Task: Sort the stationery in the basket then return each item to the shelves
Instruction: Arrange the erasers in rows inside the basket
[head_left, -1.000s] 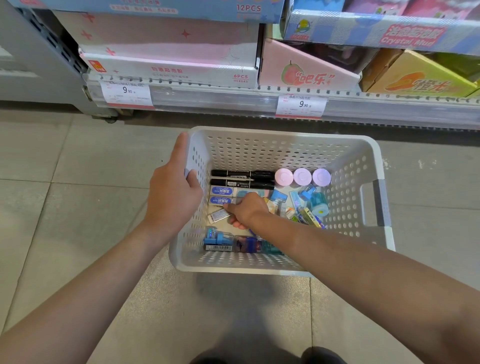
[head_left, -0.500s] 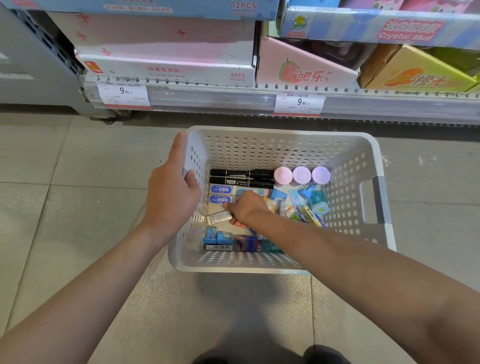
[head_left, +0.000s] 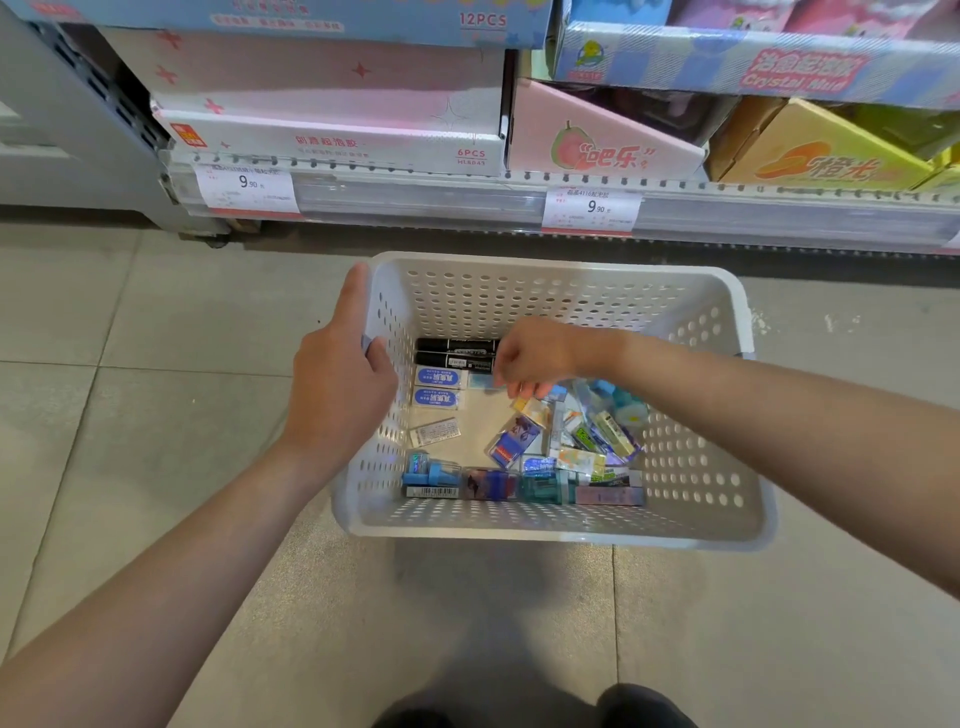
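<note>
Fingers of left hand curled over basket left rim. Erasers and markers lined along that wall. Right hand over centre, fingertips seemingly pinching something small; unclear. Right of centre: jumbled packets. Sorting partial; shelving not begun.

Left hand sits mid-frame, fingers curled, thumb extended upward; right hand, just right of it, points curled fingers downward.
</note>
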